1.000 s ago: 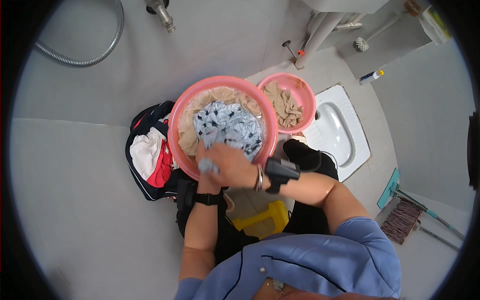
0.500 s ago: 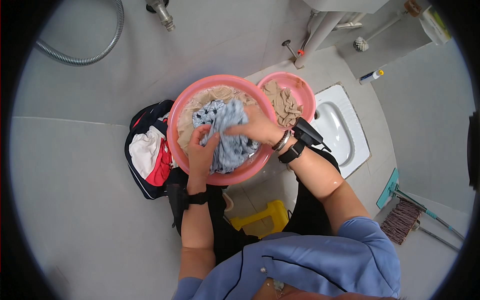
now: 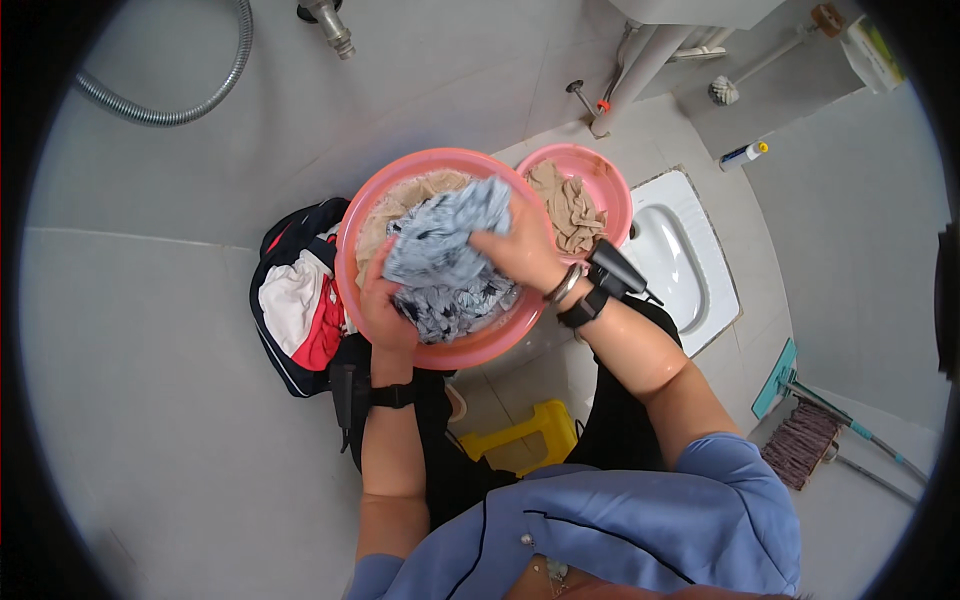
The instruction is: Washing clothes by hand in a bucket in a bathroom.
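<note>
A wet light-blue garment with dark pattern marks (image 3: 440,250) is bunched up in a large pink basin (image 3: 347,265). My right hand (image 3: 522,245) is closed on the cloth at its right side, with the thumb across the front and the other fingers mostly hidden. At the left edge of the garment, my left hand (image 3: 385,312) holds a fold between thumb and fingers. The raised part of the cloth is slightly blurred. Beige cloth (image 3: 420,187) lies behind it in the basin, in sudsy water.
A smaller pink basin (image 3: 622,205) holding beige cloth (image 3: 570,210) stands at the back right, beside a white squat toilet (image 3: 700,300). Dark, white and red clothes (image 3: 290,300) lie at the left. A yellow plastic stool (image 3: 545,425) is below me, and mops (image 3: 800,440) are at far right.
The garment has been lifted and turned over between my hands, its bunched part shifting up and right. My left hand has moved slightly down and left, its grip changed.
</note>
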The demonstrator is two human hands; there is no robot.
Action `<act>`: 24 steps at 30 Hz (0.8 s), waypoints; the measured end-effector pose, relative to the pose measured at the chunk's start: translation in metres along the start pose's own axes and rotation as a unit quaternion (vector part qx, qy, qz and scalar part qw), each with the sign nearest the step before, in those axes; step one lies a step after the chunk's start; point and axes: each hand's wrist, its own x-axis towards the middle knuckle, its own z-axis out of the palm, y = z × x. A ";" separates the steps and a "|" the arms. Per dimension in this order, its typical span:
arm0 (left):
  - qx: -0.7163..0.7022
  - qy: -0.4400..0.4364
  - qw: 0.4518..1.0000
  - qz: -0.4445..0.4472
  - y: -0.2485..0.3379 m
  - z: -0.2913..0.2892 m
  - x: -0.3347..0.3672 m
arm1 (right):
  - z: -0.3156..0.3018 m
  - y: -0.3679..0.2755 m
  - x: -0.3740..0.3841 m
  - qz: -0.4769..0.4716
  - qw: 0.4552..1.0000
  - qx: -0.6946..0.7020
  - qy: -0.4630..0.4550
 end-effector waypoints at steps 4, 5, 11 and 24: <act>-0.308 0.062 0.948 -0.045 -0.021 -0.022 -0.002 | 0.068 0.002 -0.042 -0.288 0.932 -0.221 0.002; -0.389 -0.020 0.918 -0.068 -0.033 -0.030 -0.004 | 0.071 0.003 -0.046 -0.288 0.932 -0.221 0.001; -0.358 0.078 0.906 -0.212 -0.042 0.025 -0.012 | 0.053 0.039 -0.008 -0.177 0.938 -0.286 0.086; -0.255 0.119 0.926 -0.251 -0.044 0.015 -0.014 | 0.038 0.038 -0.003 -0.164 0.931 -0.309 0.108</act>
